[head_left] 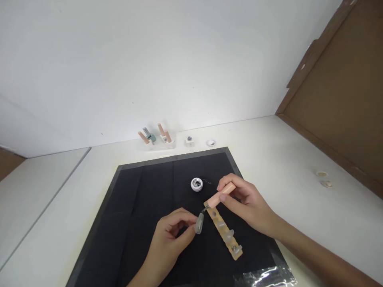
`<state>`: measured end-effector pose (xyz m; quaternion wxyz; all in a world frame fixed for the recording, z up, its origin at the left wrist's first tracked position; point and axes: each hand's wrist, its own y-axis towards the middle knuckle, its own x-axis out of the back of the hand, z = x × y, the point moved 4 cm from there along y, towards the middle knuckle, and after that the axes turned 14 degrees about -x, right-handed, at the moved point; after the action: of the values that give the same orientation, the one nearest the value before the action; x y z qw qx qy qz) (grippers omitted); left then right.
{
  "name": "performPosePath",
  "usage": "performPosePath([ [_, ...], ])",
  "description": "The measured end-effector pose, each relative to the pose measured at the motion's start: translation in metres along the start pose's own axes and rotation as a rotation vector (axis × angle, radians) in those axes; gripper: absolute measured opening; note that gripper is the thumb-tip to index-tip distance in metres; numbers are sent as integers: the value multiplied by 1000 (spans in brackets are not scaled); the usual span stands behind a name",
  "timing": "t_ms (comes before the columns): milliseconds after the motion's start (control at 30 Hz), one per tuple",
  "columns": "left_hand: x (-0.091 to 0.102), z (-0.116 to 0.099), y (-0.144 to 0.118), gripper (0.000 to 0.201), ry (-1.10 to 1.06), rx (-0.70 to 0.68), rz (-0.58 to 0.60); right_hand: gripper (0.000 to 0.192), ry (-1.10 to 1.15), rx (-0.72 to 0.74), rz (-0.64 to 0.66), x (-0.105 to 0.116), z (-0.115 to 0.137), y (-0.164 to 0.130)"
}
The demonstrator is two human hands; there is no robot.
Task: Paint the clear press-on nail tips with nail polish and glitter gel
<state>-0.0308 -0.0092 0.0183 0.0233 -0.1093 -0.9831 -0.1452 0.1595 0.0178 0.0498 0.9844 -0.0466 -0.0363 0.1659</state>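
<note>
Over the black mat, my left hand [173, 231] pinches a greyish translucent false nail [199, 223] between thumb and fingers. My right hand [245, 203] grips the peach handle of a nail polish brush [221, 195]. The dark brush tip points down-left and meets, or comes very close to, the upper end of the nail. Beneath the right hand lies a tan strip [223, 231] with several clear nail tips on its lower part. A small round white pot [196, 184] with dark and silvery bits inside stands just beyond the hands.
Several polish bottles [163, 135] sit in a clear holder behind the black mat [143, 199]. A small white jar [189, 141] and a white lid [211, 142] are beside it. Clear film [266, 277] lies at the mat's near right corner. Two small round pieces [326, 183] rest at right.
</note>
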Motion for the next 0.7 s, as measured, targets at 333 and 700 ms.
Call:
performPosePath([
  [333,-3,4,7,6,-95,145,-37,3,-29,29,117,-6,3,-2],
  [700,0,5,1,14,-107,197,-41,2,-6,46,-2,-3,2,0],
])
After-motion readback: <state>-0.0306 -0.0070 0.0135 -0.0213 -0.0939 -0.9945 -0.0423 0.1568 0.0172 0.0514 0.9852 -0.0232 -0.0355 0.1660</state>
